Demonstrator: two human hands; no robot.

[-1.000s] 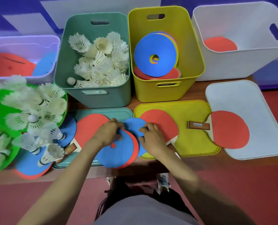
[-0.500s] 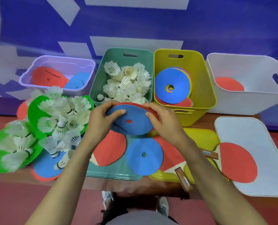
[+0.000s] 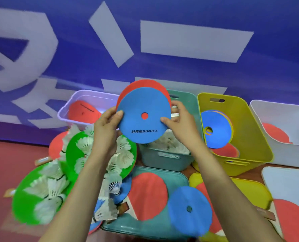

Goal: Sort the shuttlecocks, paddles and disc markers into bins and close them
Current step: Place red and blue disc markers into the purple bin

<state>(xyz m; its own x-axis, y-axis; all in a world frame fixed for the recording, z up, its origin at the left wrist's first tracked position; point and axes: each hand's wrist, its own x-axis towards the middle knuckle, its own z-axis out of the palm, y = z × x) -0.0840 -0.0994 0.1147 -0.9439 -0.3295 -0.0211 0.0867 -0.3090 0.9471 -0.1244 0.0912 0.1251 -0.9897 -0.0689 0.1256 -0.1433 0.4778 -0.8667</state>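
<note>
My left hand (image 3: 107, 131) and right hand (image 3: 179, 126) pinch 2 stacked markers, blue disc (image 3: 143, 126) over red disc (image 3: 145, 83), at its 9 and 3 o'clock rims, held above the teal bin (image 3: 162, 160). With the yellow bin (image 3: 253, 130) at 3 o'clock, a thin pinch could spill the red one among the shuttlecocks (image 3: 169, 144).

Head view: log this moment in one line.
left hand: pinches blue disc marker | right hand: pinches it too | red disc marker: behind blue | yellow bin: lid off

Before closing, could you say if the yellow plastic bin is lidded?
Unlidded: yellow plastic bin shows blue round discs; its yellow lid lies in front.
</note>
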